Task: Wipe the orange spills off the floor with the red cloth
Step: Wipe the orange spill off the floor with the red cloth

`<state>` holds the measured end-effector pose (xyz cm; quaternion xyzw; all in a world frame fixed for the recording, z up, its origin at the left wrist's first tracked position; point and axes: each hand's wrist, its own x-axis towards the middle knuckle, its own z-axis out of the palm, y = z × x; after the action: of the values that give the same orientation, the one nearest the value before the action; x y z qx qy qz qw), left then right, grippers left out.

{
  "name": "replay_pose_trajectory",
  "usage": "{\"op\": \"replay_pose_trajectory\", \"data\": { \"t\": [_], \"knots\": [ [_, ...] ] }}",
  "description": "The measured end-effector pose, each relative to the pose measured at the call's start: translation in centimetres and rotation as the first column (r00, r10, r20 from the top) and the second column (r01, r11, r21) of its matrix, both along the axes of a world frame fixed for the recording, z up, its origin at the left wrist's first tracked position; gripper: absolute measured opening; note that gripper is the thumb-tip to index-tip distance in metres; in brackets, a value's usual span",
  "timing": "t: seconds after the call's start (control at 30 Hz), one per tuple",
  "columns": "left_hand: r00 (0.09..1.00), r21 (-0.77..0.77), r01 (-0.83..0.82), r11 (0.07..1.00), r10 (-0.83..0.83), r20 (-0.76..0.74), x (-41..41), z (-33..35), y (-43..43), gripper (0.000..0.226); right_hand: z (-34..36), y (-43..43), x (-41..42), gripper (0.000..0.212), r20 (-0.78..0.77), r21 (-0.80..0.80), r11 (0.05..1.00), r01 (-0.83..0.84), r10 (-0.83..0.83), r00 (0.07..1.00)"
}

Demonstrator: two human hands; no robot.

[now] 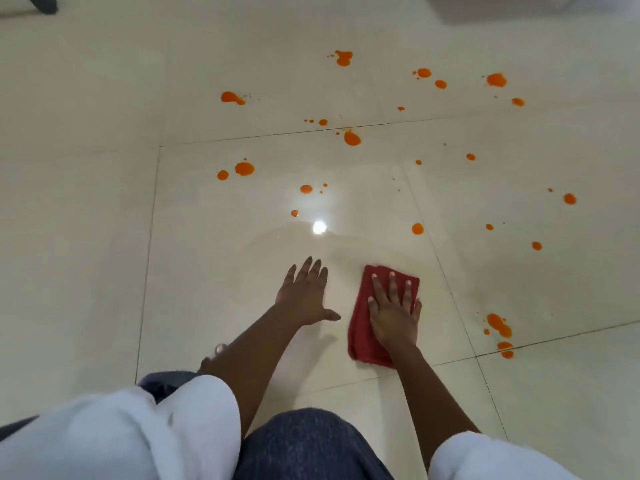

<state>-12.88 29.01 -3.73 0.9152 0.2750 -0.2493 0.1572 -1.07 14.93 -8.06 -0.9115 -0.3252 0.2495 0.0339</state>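
A: Whereabouts of the red cloth (358,327)?

B: Down on the floor (207,254), folded into a rough oblong, on the big glossy tile nearest the knees, toward the right.

A: Under which hand?

B: Under the right hand (393,313). Pressed flat on top, fingers straight and slightly spread, palm over the right half of the fabric, fingertips close to its far edge. No curl round it, no pinch.

A: And the left hand (304,296)?

B: Flat on bare tile just beside the cloth, on its left, not touching it. Fingers straight and pointing away from the body, thumb stuck out toward the cloth. Holding nothing.

A: And the orange spills (244,168)?

B: Scattered as drops and blots ahead of both hands and off to the right, across several tiles. Nearest ahead, a round drop (417,229) beyond the cloth's far edge, apart from it. Nearest on the right, a cluster (498,323) by a grout line, about level with the right hand, well apart from the cloth.

A: Anything else around?

B: White sleeves (138,427) along the bottom edge, with a knee (304,445) in dark blue fabric between the arms. A bright round glare (319,227) on the tile ahead of the left hand. At the top left corner, a dark shape (41,3), too blurred to name.
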Motion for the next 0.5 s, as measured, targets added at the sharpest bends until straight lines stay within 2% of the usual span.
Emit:
{"op": "replay_pose_trajectory", "data": {
  "t": [0.03, 0.17, 0.3, 0.4, 0.5],
  "knots": [
    [1.000, -0.005, -0.001, 1.000, 0.001, 0.014, 0.3, -0.1, -0.3, 0.100, 0.0, -0.8, 0.0, 0.052, 0.013, -0.008, 1.000, -0.008, 0.008, 1.000],
    [0.992, -0.042, 0.123, 0.992, -0.123, 0.000, 4.6, -1.9, 1.1, 0.098, -0.6, -1.1, 1.2, 0.053, 0.055, -0.021, 0.989, 0.143, -0.142, 0.988],
    [0.981, -0.045, 0.188, 0.981, -0.190, -0.031, 7.0, -1.5, 0.4, 0.099, -0.2, -0.8, 1.8, 0.054, -0.009, -0.076, 0.991, 0.115, -0.116, 0.993],
    [0.967, -0.012, 0.252, 0.968, -0.252, -0.043, 7.6, -1.4, 0.5, 0.102, 0.1, -0.6, 4.3, 0.054, -0.020, -0.125, 0.978, 0.167, -0.171, 0.985],
    [0.947, 0.061, 0.321, 0.945, -0.318, -0.049, 8.3, -1.9, 1.9, 0.108, -0.3, 0.8, 7.0, 0.056, -0.005, -0.071, 0.962, 0.265, -0.266, 0.964]
  ]
}}
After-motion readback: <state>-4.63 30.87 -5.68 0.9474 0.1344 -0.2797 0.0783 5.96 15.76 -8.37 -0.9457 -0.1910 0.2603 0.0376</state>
